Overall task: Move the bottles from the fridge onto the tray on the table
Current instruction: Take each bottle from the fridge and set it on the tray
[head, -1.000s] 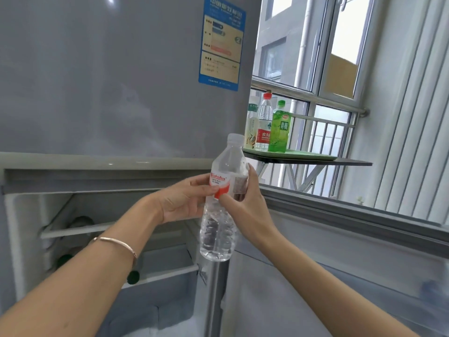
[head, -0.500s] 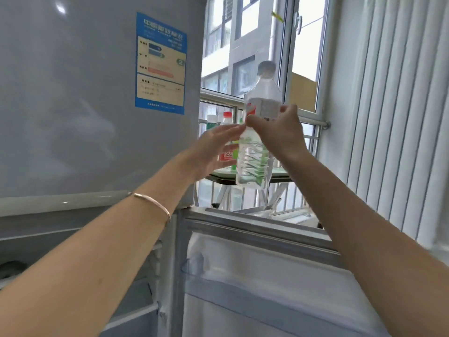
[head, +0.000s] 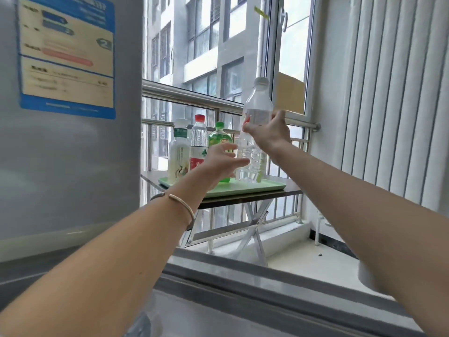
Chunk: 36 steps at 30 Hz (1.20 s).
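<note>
Three bottles stand upright in the green tray [head: 267,187], grouped toward its left end: a pale milky bottle [head: 179,154] with a white cap nearest the left edge, a clear red-capped bottle [head: 199,139] just beside it, and a green bottle [head: 218,138] to the right of that, partly hidden by the left hand [head: 221,161]. The tray lies on a small folding table [head: 243,201] set against the railed window, its long front edge running along the table's front edge.

A fourth bottle, the clear water bottle [head: 257,103], is upright in the right hand [head: 269,135], whose fingers and thumb wrap round its labelled middle. Its base shows over the right half of the tray; whether it touches the tray cannot be told. The left hand is relaxed with fingers stretched out, holding nothing, fingertips near the lower part of the clear water bottle; contact cannot be made out. A thin bracelet [head: 184,205] sits on the left wrist.

The grey fridge [head: 73,166] fills the left side, a blue sticker [head: 65,57] on its upper door, and its open lower door [head: 243,288] crosses the foreground beneath both forearms.
</note>
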{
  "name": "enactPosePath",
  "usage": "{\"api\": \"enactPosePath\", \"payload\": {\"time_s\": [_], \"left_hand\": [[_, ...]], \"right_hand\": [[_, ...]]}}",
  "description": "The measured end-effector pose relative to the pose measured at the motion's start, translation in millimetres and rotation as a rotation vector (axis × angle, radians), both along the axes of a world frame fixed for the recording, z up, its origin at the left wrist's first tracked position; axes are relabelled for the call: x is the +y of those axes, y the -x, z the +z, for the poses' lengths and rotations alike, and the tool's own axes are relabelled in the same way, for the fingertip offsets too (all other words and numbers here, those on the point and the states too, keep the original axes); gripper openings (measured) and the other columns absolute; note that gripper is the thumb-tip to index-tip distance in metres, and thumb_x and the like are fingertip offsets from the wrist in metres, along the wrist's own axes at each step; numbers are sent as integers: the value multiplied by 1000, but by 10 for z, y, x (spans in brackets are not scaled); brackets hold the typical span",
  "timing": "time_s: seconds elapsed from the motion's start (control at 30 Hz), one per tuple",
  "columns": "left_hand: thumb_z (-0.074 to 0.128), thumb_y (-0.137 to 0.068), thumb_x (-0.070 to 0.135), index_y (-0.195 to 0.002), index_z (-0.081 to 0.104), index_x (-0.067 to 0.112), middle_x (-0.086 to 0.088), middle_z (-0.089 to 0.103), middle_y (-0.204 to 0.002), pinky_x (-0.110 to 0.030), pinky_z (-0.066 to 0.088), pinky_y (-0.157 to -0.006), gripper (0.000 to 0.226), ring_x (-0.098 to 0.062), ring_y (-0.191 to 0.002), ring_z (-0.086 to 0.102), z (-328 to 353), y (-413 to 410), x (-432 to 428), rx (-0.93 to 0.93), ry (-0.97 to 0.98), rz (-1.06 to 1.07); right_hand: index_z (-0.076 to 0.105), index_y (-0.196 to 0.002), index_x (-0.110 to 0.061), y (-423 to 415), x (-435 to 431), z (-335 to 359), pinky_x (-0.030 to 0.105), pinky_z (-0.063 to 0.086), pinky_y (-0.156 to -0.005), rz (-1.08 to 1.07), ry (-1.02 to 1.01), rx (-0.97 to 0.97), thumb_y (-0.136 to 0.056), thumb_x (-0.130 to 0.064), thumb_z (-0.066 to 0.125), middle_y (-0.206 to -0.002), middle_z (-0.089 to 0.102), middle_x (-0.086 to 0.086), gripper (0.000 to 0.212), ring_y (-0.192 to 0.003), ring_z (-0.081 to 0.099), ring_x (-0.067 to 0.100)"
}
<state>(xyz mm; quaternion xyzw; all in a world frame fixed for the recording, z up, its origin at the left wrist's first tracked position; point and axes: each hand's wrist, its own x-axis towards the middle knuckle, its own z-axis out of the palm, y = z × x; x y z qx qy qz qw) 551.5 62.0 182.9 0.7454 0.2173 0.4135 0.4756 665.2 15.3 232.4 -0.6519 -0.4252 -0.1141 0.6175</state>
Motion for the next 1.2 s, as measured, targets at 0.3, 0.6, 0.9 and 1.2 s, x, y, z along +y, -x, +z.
{"api": "enactPosePath", "payload": {"time_s": [0.3, 0.6, 0.9, 1.2], "left_hand": [[54, -89, -7, -144, 39, 13, -14, 53, -136, -35, 55, -92, 60, -22, -107, 61, 121, -621, 800, 215, 81, 84], [41, -94, -4, -140, 43, 4, -16, 51, -136, -45, 49, -100, 46, -30, -122, 54, 88, -995, 1181, 615, 20, 83], [41, -93, -2, -139, 42, 3, -20, 54, -130, -40, 55, -93, 46, -30, -115, 60, -78, -1082, 1424, 740, 5, 155], [41, -88, -4, -138, 45, 6, -18, 55, -125, -38, 55, -93, 51, -28, -109, 61, -148, -969, 1453, 691, 42, 140]], "right_hand": [[41, -131, -16, -744, 1057, -106, 41, 52, -93, 7, 65, 92, -76, -38, 76, -122, 59, 8, 69, -108, 59, 27], [34, -141, -12, -1289, 1663, -362, 39, 49, -94, 134, 254, 202, -83, -28, 72, -132, 57, 11, 71, -114, 58, 30], [19, -145, -25, -1404, 1956, -566, 49, 53, -92, 58, 472, 110, -65, -40, 83, -136, 50, 17, 104, -112, 58, 36], [21, -145, -7, -1362, 2051, -645, 42, 48, -97, 90, 470, 189, -87, -16, 66, -139, 49, 15, 75, -121, 53, 34]]}}
